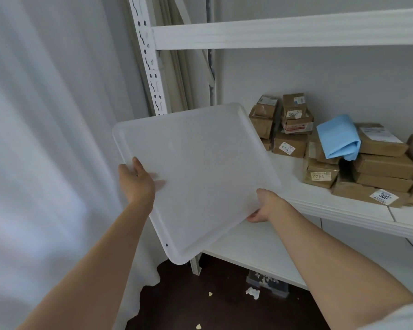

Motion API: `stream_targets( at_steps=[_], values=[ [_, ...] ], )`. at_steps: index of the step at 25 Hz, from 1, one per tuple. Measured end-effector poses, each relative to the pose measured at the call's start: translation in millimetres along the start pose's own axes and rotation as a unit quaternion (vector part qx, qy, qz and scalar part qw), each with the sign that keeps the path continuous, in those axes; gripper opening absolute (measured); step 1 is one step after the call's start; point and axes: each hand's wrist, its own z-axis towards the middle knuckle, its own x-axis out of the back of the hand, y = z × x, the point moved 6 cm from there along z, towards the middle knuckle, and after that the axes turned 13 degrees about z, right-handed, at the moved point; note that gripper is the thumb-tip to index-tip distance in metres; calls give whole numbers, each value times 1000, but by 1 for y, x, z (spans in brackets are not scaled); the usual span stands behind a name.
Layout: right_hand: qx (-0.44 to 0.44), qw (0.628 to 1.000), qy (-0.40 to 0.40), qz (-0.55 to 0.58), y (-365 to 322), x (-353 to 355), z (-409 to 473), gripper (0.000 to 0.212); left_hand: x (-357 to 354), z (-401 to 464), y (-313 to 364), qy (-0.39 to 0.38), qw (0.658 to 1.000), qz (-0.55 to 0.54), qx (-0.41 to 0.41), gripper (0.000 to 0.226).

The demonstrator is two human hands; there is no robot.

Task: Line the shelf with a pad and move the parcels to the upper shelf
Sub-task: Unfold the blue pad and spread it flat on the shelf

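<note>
Head view: you are holding one translucent white pad (pixel 196 182) tilted, left hand (pixel 136 181) and right hand (pixel 267 207) each clamping an edge, arms outstretched, beside stacked brown parcels (pixel 343 153).

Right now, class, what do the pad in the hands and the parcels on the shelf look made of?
Pad: likely stiff frosted plastic; translucent, a finger shows through, raised rim. Parcels: brown cardboard or paper, matte, with white labels.
</note>
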Motion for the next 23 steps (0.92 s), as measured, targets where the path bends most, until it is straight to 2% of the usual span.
stream_targets(
  at_steps=[3,5,8,10,11,12,14,15,17,19,21,22,23],
  values=[
    [29,997,58,29,16,8,6,18,12,9,-8,-20,1000,3,18,35],
    [76,994,77,0,26,11,20,24,15,16,-16,-35,999,11,29,32],
    [88,983,137,88,33,15,0,28,10,26,-27,-76,995,64,30,20],
    [124,977,167,-36,27,21,-21,37,3,27,-35,-136,986,82,56,28],
    [115,959,204,-158,31,29,-37,44,-1,24,-38,-164,980,82,73,23],
    [123,937,228,-234,30,34,-50,47,-4,21,-42,-190,974,84,94,16],
    [146,939,206,-232,33,34,-53,42,-7,8,-51,-249,954,96,139,8],
    [144,937,222,-229,37,35,-53,42,-8,0,-57,-282,940,104,163,9],
    [135,895,236,-354,37,42,-53,53,-14,-11,-72,-348,906,120,210,17],
    [155,895,242,-341,40,47,-53,60,-21,-21,-85,-396,876,105,254,21],
    [197,891,221,-345,37,51,-51,62,-23,-28,-92,-414,862,123,267,20],
    [190,889,240,-342,39,53,-54,58,-27,-30,-95,-428,855,131,264,26],
    [179,904,258,-292,47,56,-56,49,-31,-29,-97,-435,853,137,256,34]
  ],
)
